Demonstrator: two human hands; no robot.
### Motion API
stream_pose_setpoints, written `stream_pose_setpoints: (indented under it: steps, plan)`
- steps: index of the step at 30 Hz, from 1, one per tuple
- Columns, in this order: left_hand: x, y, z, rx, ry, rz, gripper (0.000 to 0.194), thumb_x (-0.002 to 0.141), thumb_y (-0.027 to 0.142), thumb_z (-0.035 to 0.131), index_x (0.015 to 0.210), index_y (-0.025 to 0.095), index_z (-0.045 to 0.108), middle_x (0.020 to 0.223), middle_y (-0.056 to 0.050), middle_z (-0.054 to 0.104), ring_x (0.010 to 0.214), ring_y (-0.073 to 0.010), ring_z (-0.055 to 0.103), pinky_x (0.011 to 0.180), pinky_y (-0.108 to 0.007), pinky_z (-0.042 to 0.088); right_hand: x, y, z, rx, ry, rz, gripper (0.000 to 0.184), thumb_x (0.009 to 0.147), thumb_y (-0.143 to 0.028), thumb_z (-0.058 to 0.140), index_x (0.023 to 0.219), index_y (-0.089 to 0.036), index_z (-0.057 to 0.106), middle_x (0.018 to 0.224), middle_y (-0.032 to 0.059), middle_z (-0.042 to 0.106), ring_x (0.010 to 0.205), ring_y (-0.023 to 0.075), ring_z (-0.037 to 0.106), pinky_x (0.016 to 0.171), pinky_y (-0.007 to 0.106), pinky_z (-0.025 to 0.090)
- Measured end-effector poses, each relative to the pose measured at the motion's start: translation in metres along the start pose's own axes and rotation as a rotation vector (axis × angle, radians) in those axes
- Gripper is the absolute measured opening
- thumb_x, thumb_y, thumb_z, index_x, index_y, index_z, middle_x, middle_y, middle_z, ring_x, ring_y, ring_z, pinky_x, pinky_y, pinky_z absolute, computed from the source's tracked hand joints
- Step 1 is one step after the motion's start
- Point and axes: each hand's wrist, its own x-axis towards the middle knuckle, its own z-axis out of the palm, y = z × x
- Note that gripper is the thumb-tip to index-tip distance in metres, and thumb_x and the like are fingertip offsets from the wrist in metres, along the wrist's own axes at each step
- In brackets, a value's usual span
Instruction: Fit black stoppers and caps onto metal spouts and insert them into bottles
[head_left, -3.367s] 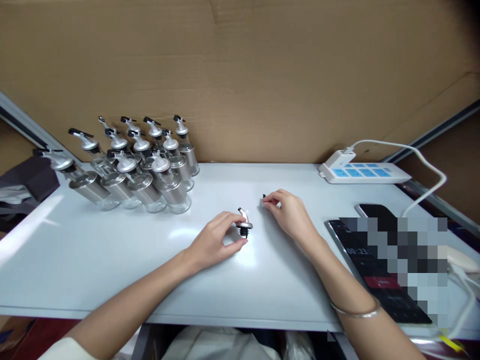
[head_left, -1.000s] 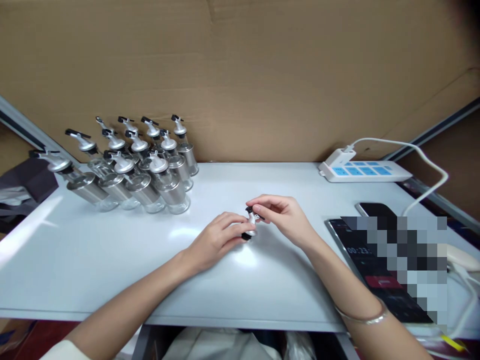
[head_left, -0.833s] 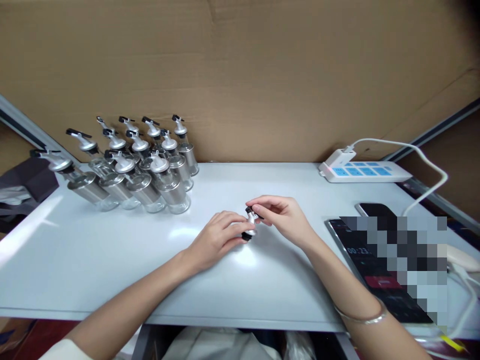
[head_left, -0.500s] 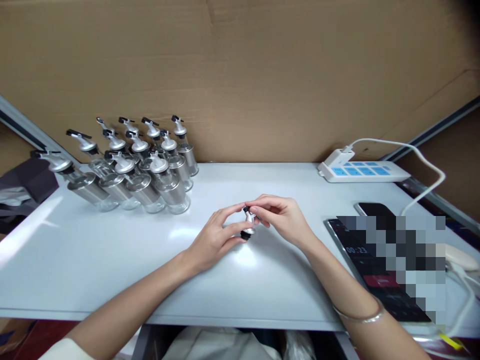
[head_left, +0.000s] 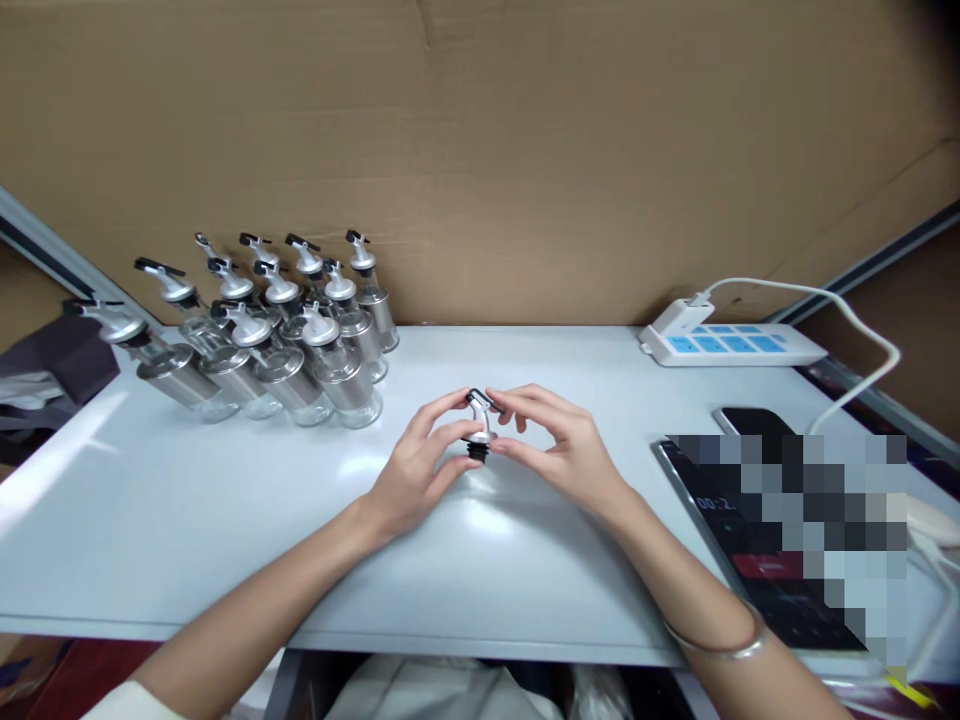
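Observation:
A silver pour spout (head_left: 481, 420) with a black flip lever on top and a black ribbed stopper below stands nearly upright just above the table, between my hands. My left hand (head_left: 420, 455) grips it from the left, fingertips on its top, collar and stopper. From the other side, my right hand (head_left: 559, 435) touches it, with the thumb at the collar and the fingers by the lever. Off to the left stand several glass bottles (head_left: 346, 375) with metal sleeves, fitted with spouts of the same kind.
At the back right lies a white power strip (head_left: 731, 345) with a charger and cable plugged in. A tablet (head_left: 739, 540), partly pixelated, and a phone (head_left: 754, 428) rest on the white table (head_left: 420, 590) by my right forearm. A cardboard wall (head_left: 525, 170) closes the back.
The spout has shifted slightly left and up and now stands straighter. My right hand has gone from pinching its lever to open fingers touching its side and top.

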Motion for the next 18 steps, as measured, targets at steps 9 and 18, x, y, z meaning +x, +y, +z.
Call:
stream_pose_setpoints:
  steps: [9,18]
  plan:
    - [-0.002,0.0044,0.001,-0.036,0.024,0.063,0.028,0.093,0.022,0.053,0.12,0.019,0.053,0.131,-0.017,0.05,0.1,-0.0187,0.061,0.087,-0.037,0.054,-0.0005,-0.007,0.0003,-0.093,0.079,-0.203,0.038,0.08,-0.035,0.072,0.115,-0.02,0.07,0.078,0.0063,0.069,0.062,0.014,0.061,0.061,0.029,0.056]
    - [-0.0004,0.0081,-0.0028,0.036,0.024,0.039,0.023,0.092,0.023,0.054,0.114,0.018,0.056,0.126,-0.017,0.053,0.091,-0.0171,0.061,0.082,-0.034,0.055,-0.0011,-0.0079,0.0033,0.01,0.042,-0.106,0.028,0.083,-0.031,0.069,0.109,-0.021,0.072,0.071,0.0035,0.068,0.058,0.0128,0.061,0.052,0.025,0.052]
